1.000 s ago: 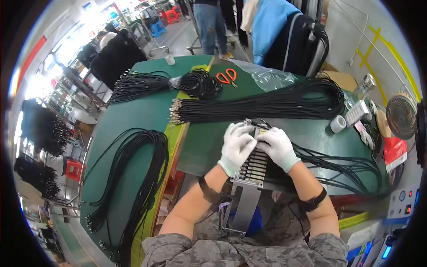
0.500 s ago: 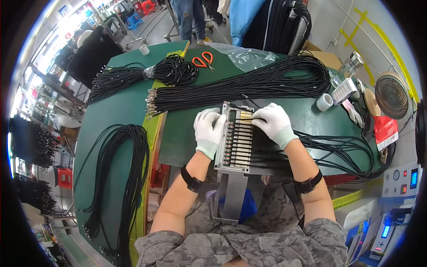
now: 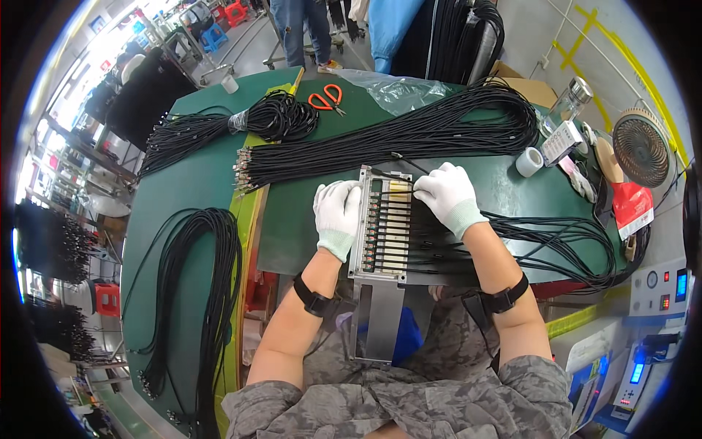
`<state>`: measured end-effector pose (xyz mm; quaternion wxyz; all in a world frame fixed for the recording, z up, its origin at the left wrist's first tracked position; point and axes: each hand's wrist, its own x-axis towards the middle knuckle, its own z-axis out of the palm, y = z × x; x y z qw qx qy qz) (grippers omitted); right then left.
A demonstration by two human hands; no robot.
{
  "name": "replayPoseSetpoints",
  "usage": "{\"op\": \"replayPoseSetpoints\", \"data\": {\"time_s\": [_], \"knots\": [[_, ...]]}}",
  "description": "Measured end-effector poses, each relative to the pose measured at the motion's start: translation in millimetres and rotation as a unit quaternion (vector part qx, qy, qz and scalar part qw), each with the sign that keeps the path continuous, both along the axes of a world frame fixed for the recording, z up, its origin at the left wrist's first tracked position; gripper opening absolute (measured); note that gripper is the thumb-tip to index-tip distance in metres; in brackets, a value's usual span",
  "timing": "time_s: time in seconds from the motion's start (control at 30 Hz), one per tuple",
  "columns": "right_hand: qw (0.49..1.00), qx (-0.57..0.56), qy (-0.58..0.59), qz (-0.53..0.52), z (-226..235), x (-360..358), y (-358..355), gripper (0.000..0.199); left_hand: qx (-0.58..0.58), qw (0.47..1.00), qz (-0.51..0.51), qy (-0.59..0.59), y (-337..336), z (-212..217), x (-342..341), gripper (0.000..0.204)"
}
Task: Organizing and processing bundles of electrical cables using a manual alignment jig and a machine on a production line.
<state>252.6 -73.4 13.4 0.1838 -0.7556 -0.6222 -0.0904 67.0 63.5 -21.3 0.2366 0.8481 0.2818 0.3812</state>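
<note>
A long metal fixture (image 3: pixel 357 241) with a row of pale slots lies across the table edge in front of me. Several black cables sit in its slots, with small connector ends along its left side. My left hand (image 3: pixel 338 214), in a white glove, presses against the fixture's upper left edge, its fingers bent and drawn together. My right hand (image 3: pixel 447 194), also gloved, pinches a thin black cable (image 3: pixel 406 192) at the fixture's upper right. The fingertips partly cover that cable. From the fixture, more cables (image 3: pixel 541 233) run under my right forearm to the right.
Behind the fixture lies a long black cable bundle (image 3: pixel 380 143); a tied bundle (image 3: pixel 281 117) and orange-handled snips (image 3: pixel 326 99) lie beyond. Another bundle (image 3: pixel 219 256) drapes at left. A white roll (image 3: pixel 529 162), glass bottle (image 3: pixel 567 106) and fan (image 3: pixel 641 148) stand right. A person (image 3: pixel 300 33) stands behind.
My right hand has drawn slightly away from the fixture's slots, still pinching the cable. My left thumb has pulled back toward the fixture's left edge. The view has shifted a little.
</note>
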Motion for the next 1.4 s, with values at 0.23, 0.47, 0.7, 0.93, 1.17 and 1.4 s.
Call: {"op": "replayPoseSetpoints", "data": {"time_s": [0.23,0.47,0.7,0.93,1.17,1.4], "knots": [[1.0,0.005,0.002,0.014,0.0,-3.7,0.8,0.01,-0.02,0.998,-0.048,0.045,-2.1,1.9,0.6,0.024],[0.997,0.071,0.026,-0.017,-1.1,-1.6,5.5,0.011,0.108,0.97,-0.104,0.191,-16.2,12.7,5.0,0.034],[0.992,0.02,0.038,-0.117,-11.4,17.1,5.2,0.013,0.104,0.973,-0.106,0.178,-17.8,9.0,6.7,0.033],[0.99,0.106,0.074,0.063,4.2,4.1,2.6,0.011,-0.106,0.983,-0.13,-0.071,0.0,0.3,4.3,0.023],[0.97,0.119,0.186,0.102,0.3,-23.2,13.4,0.014,-0.072,0.985,-0.129,-0.094,-5.0,8.0,9.1,0.016],[0.98,0.056,0.178,0.063,4.3,-7.0,4.9,0.014,0.006,0.997,-0.053,-0.052,2.4,8.7,2.5,0.013]]}}
